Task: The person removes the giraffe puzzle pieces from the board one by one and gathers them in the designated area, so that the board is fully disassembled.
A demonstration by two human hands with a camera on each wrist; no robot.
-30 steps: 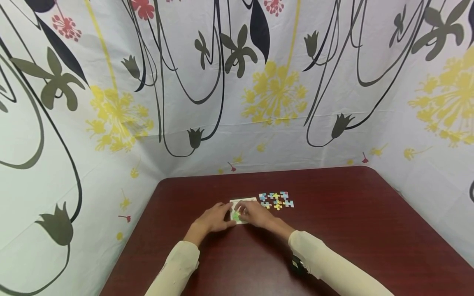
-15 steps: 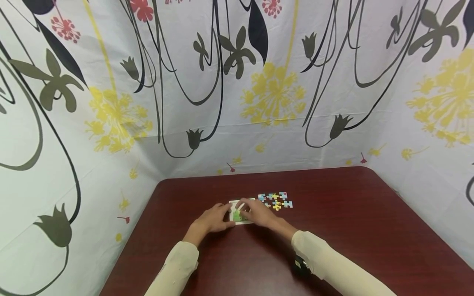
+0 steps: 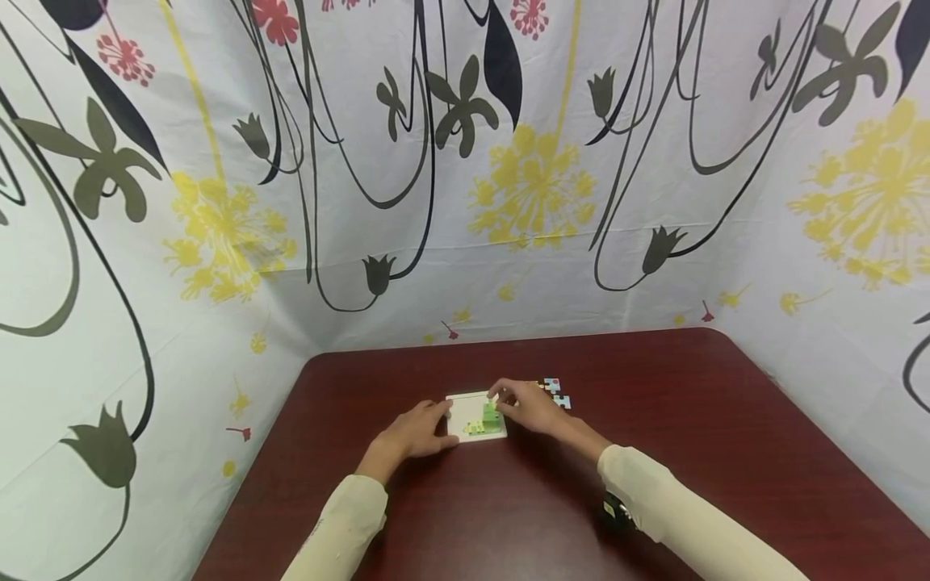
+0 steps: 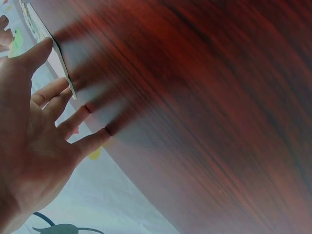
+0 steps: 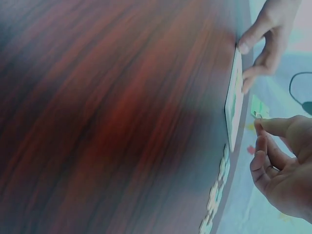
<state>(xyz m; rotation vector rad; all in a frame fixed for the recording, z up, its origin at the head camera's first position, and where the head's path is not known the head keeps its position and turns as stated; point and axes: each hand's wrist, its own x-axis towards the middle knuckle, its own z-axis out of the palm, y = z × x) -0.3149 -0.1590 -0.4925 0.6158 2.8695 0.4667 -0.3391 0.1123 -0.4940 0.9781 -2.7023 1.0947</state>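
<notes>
A white puzzle board [image 3: 459, 411] lies on the dark red table, with a few yellow-green pieces [image 3: 475, 428] along its near edge. My left hand [image 3: 416, 430] rests at the board's left side; its thumb and a fingertip touch the edge, as the left wrist view shows, while other fingertips reach the table. Over the right part of the board, my right hand [image 3: 530, 406] pinches a green puzzle piece [image 5: 259, 107] between thumb and index finger. The piece is raised and tilted.
Loose puzzle pieces [image 3: 559, 393] lie right of the board, partly hidden behind the right hand. The table [image 3: 479, 516] extends around it. A patterned cloth [image 3: 450, 242] hangs behind the table and along both sides.
My right hand has moved right from over the middle of the board, and the green piece now shows raised in its fingers. The left hand stays at the board's left edge.
</notes>
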